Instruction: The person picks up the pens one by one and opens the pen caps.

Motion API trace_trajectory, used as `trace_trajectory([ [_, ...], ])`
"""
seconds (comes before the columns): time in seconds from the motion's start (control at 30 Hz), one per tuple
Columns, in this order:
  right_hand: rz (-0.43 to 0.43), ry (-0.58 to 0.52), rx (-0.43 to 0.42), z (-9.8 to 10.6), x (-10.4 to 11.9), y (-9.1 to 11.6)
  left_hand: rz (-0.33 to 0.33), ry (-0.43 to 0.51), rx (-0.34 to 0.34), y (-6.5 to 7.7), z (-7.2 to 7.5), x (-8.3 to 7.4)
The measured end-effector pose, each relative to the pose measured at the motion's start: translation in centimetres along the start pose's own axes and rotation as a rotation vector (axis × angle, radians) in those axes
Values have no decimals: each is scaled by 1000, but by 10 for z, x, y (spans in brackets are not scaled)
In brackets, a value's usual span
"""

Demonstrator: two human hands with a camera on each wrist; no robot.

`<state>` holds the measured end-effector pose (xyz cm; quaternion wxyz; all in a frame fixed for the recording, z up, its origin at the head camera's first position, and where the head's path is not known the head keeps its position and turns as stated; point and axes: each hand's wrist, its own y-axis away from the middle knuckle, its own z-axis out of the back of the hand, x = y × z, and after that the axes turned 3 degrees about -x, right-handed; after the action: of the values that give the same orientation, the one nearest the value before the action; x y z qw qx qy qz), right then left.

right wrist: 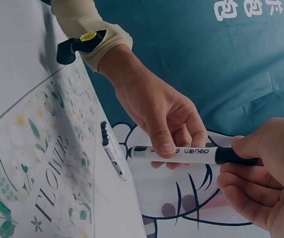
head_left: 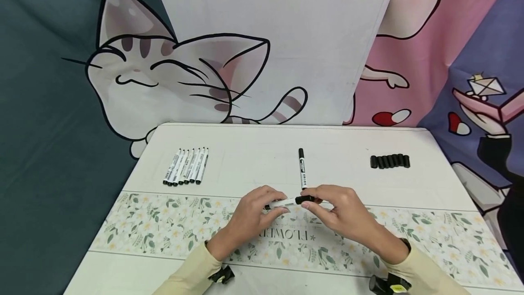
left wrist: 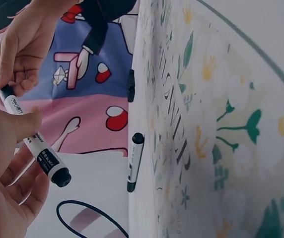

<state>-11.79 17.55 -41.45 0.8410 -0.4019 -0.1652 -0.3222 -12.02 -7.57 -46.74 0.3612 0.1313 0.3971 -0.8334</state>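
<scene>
A white marker point(head_left: 283, 202) with a black cap is held level between both hands, above the table's flowered strip. My left hand point(head_left: 254, 211) grips its white barrel between thumb and fingers, with the black end point(left wrist: 61, 177) sticking out past them. My right hand point(head_left: 340, 208) pinches the black cap point(right wrist: 230, 155) between thumb and fingertips. The cap sits against the barrel in the right wrist view. Just beyond the hands, a second marker point(head_left: 302, 167) lies on the table with its black cap on, pointing away.
At the left of the table point(head_left: 254, 154) lies a row of several uncapped white markers point(head_left: 186, 166), tips pointing away. A row of several loose black caps point(head_left: 390, 161) lies at the right. Behind the table hangs a cartoon-printed cloth point(head_left: 262, 8).
</scene>
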Motion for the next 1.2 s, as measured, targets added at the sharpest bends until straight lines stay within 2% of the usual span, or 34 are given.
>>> trace_trajectory([
  [0.13,29,27,27,-2,-3,0,10,52,18,2,-1,3],
  [0.27,74,44,32,-4,-7,1,17,62,48,3,-1,4],
  [0.5,110,43,21,-5,-9,2,-13,13,47,5,-3,2],
  [0.83,199,49,-27,-9,-15,3,-5,-25,73,5,-4,1],
  [1.0,204,75,-11,-8,-16,4,5,-19,89,6,-5,1],
  [1.13,200,60,-17,-8,-17,4,-1,-2,75,6,-4,1],
  [1.2,173,44,-15,-7,-17,4,-4,-2,72,7,-3,1],
])
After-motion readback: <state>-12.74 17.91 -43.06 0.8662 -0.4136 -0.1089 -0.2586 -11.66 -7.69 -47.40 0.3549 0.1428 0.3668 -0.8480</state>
